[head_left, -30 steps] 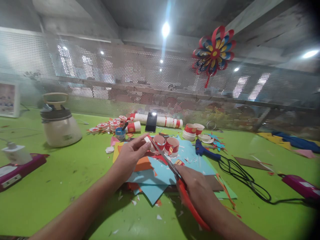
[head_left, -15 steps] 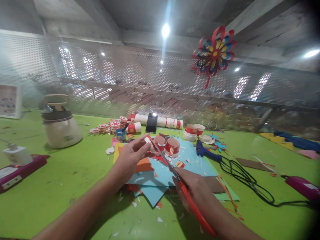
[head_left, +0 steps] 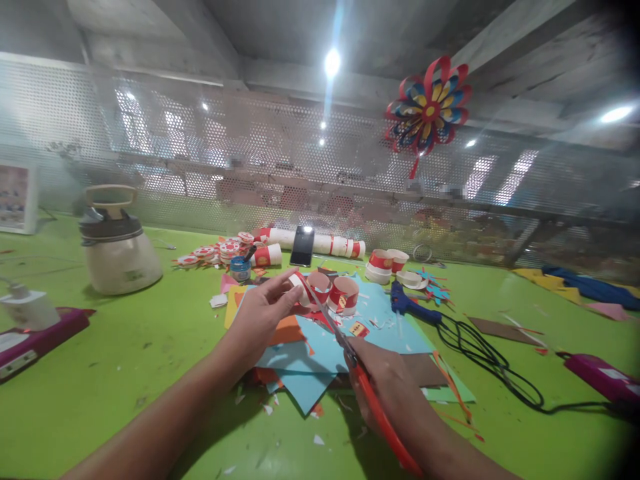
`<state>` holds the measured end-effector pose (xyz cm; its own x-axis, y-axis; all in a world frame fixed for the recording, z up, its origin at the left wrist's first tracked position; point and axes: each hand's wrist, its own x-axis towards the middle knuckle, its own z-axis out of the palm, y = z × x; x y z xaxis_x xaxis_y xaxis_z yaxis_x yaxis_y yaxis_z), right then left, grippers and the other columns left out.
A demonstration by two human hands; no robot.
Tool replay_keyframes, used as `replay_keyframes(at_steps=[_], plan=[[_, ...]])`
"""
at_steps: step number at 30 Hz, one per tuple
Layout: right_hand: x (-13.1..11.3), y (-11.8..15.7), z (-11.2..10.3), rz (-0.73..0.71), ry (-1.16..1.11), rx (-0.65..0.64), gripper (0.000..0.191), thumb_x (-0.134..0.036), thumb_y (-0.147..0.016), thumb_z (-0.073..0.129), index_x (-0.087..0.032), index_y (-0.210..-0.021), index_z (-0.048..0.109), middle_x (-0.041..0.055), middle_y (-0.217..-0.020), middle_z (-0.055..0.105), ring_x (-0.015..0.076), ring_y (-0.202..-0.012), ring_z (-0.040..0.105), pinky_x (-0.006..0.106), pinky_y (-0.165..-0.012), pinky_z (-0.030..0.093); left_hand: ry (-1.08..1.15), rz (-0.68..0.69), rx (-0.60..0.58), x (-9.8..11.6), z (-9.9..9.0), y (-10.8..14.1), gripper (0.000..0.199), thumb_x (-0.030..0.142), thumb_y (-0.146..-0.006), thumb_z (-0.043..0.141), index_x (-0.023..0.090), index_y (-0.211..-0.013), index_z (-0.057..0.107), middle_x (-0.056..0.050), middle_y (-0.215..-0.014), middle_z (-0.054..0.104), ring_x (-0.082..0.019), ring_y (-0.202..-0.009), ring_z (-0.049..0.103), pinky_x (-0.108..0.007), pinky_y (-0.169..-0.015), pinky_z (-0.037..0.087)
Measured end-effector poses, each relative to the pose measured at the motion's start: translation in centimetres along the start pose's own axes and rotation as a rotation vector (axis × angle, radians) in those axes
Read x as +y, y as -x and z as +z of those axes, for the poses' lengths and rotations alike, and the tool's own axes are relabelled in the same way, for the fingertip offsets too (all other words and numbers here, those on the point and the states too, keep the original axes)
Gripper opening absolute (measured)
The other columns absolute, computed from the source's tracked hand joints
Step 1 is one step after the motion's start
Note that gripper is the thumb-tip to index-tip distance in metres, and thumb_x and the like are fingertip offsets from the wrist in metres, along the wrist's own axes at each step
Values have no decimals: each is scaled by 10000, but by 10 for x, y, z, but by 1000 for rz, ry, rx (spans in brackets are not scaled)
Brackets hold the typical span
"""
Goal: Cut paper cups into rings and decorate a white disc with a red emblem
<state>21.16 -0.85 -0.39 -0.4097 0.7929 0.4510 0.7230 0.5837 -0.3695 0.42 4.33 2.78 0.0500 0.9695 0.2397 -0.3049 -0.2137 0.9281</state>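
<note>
My left hand (head_left: 260,317) pinches a red-and-white piece of paper cup (head_left: 299,283) between thumb and fingers. In my right hand (head_left: 387,373) are scissors (head_left: 373,397) with red-orange handles, their blades pointing up and left at that piece. Whether the blades touch it I cannot tell. Just beyond the blades, two cut paper cup rings (head_left: 344,295) stand side by side on stacked light blue paper (head_left: 300,363). A small yellow-and-red scrap (head_left: 359,329) lies near the scissors' pivot, among white cuttings.
A blue glue gun (head_left: 413,305) with a coiled black cord lies at right. Behind are a phone (head_left: 303,247), a row of stacked cups (head_left: 280,237), more cups (head_left: 381,260) and a blue paint jar (head_left: 241,268). A white kettle (head_left: 123,260) and purple power strip (head_left: 65,328) are at left.
The scissors' handles have shifted slightly left and down with my right hand. My left hand keeps its pinch on the cup piece, almost still. The view has turned slightly.
</note>
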Motion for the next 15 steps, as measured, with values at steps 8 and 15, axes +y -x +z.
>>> replay_keyframes(at_steps=[8, 15], plan=[[1, -2, 1, 28, 26, -36, 182, -111, -769, 410, -171, -832, 570, 54, -685, 636, 177, -575, 505, 268, -548, 315, 4, -18, 20, -1, 1, 1, 591, 321, -767, 733, 197, -1323, 574, -50, -902, 734, -180, -761, 660, -383, -823, 551], [4, -3, 1, 2, 67, -33, 169, -112, -733, 423, -156, -801, 572, 62, -638, 630, 180, -541, 511, 270, -529, 312, -19, -13, 39, 0, 1, 0, 563, 305, -748, 747, 190, -1282, 614, -47, -892, 730, -172, -757, 655, -342, -806, 546]])
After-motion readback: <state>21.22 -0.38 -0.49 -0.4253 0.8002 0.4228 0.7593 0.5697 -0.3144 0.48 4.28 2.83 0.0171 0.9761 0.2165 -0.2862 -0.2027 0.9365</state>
